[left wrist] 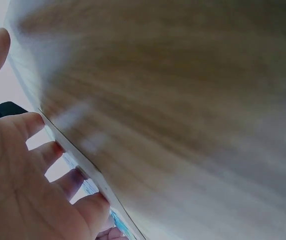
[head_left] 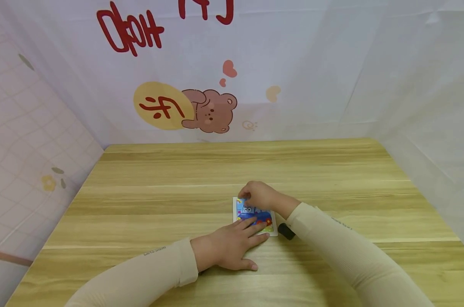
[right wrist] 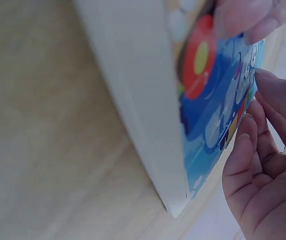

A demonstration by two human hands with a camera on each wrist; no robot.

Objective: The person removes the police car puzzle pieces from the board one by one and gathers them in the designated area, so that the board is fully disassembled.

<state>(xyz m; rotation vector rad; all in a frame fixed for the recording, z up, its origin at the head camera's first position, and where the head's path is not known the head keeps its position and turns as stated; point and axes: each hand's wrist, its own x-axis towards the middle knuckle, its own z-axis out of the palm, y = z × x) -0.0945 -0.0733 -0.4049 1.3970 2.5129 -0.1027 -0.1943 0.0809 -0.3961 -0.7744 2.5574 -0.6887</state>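
Observation:
A small white-framed picture puzzle [head_left: 274,232] with a blue cartoon car lies on the wooden table. My left hand [head_left: 232,245] rests palm down with fingers spread, its fingertips over the puzzle's near part and its thumb on the table. At the far left corner of the puzzle, my right hand [head_left: 260,197] has its fingers curled and pinches a small puzzle piece [right wrist: 232,125] at the picture's edge. Much of that piece is hidden by the fingers. In the left wrist view, the left fingers [left wrist: 90,210] reach over the frame's edge.
The wooden table [head_left: 159,183] surrounds the puzzle. A small black object [head_left: 286,231] shows beside the puzzle, under the right sleeve. Behind the table hangs a white cloth [head_left: 312,64] printed with a bear, hearts and red characters; more cloth stands at both sides.

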